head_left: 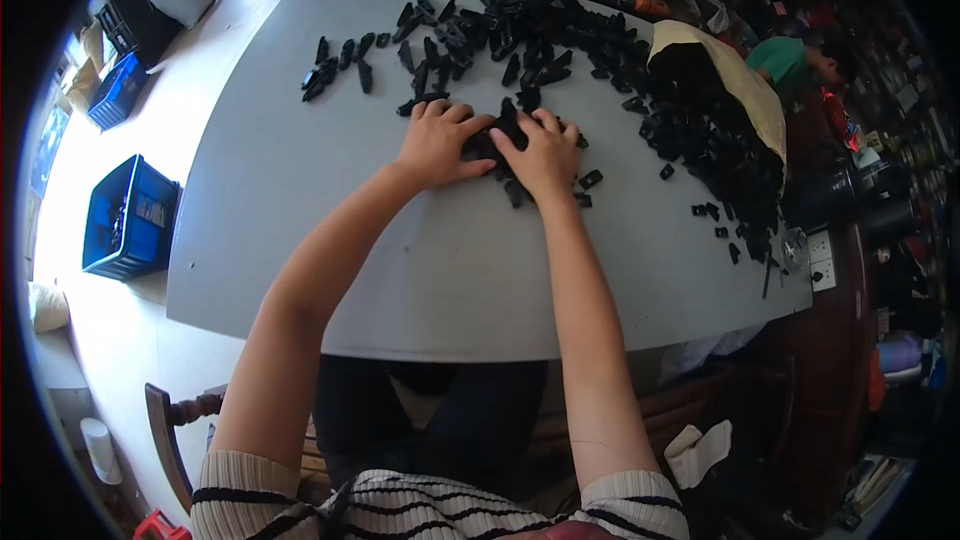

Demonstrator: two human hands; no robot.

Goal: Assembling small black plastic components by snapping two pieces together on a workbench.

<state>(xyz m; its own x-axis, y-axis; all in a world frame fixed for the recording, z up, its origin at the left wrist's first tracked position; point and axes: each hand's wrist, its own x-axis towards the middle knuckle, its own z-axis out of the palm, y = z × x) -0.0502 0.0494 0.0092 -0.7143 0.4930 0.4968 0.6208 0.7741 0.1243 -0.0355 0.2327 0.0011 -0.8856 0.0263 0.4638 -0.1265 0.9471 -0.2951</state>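
1. Black pieces (482, 146) sit mid-desk, under and between two hands.
2. Left hand (438, 145) and right hand (545, 153) lie close together, fingers bent; I cannot tell if either grips.
3. Behind and right, a big black heap (530, 25) covers the desk (400, 280) beside a cream bag (757, 105).
4. Hands hide some pieces.
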